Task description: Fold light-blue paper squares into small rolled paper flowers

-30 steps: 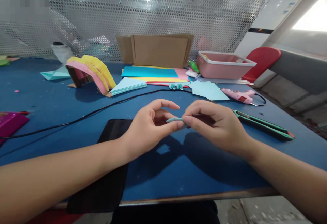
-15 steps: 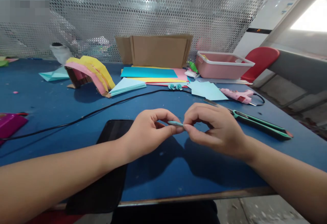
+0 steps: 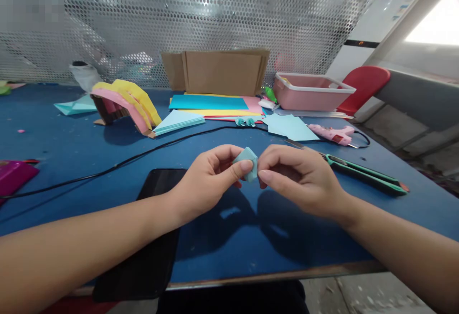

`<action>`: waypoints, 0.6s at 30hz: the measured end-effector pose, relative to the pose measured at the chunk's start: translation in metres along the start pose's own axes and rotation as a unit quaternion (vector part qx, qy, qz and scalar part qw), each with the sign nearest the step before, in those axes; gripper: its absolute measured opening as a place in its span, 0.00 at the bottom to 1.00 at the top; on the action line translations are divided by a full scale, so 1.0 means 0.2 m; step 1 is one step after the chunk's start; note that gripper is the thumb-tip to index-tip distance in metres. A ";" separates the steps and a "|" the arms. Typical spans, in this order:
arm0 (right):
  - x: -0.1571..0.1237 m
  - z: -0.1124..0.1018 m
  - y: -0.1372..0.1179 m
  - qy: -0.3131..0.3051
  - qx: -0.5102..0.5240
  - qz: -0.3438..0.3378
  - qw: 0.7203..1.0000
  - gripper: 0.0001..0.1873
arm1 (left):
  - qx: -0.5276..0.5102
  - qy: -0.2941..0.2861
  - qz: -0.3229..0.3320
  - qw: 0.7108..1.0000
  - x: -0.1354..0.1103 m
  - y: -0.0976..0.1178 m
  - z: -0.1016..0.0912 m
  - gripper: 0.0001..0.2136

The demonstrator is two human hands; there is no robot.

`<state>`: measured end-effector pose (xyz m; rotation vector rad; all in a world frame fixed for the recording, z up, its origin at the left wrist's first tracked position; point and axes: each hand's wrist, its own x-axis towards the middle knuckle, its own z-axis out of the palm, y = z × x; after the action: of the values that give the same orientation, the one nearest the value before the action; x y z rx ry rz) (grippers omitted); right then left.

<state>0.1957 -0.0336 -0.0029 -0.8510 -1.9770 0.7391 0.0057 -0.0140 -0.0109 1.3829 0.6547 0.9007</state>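
Observation:
A small folded piece of light blue paper (image 3: 248,155) is pinched between the thumb and fingers of my left hand (image 3: 211,175), its flat face turned up toward me. My right hand (image 3: 301,175) is closed at the paper's right edge, thumb against forefinger; its fingertips seem to grip that edge. Both hands hover over the blue table (image 3: 215,261). Beyond them lie two small curled blue paper pieces (image 3: 245,122), a stack of folded light blue paper (image 3: 179,122) and loose light blue sheets (image 3: 292,127).
A black phone-like slab (image 3: 143,261) lies under my left forearm. A green-black cutter (image 3: 366,174) and pink glue gun (image 3: 332,134) lie right. A black cable (image 3: 143,157) crosses the table. A paper-covered cardboard arch (image 3: 125,101), cardboard (image 3: 222,72) and pink bin (image 3: 311,95) stand behind.
The folded paper has turned from edge-on to showing its flat face. My left thumb has come over its front, and my right fingers have shifted slightly along its right side.

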 end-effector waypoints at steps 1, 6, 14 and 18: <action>0.00 0.00 0.00 -0.004 0.009 0.009 1.000 0.07 | -0.008 -0.001 -0.004 1.000 0.00 0.00 0.00 0.05; 0.00 0.00 -0.01 -0.006 0.041 0.033 0.999 0.07 | -0.027 0.003 -0.025 0.999 0.00 0.01 0.00 0.07; -0.01 0.00 -0.01 -0.009 0.063 0.057 0.996 0.05 | -0.038 0.000 -0.030 0.999 0.02 0.00 0.00 0.07; 0.00 0.00 -0.02 -0.041 0.078 0.102 0.991 0.04 | -0.022 -0.015 -0.020 0.999 0.01 -0.01 0.00 0.07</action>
<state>0.1948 -0.0360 -0.0003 -0.9499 -1.8927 1.0476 0.0071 -0.0117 -0.0120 1.3375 0.6337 0.8561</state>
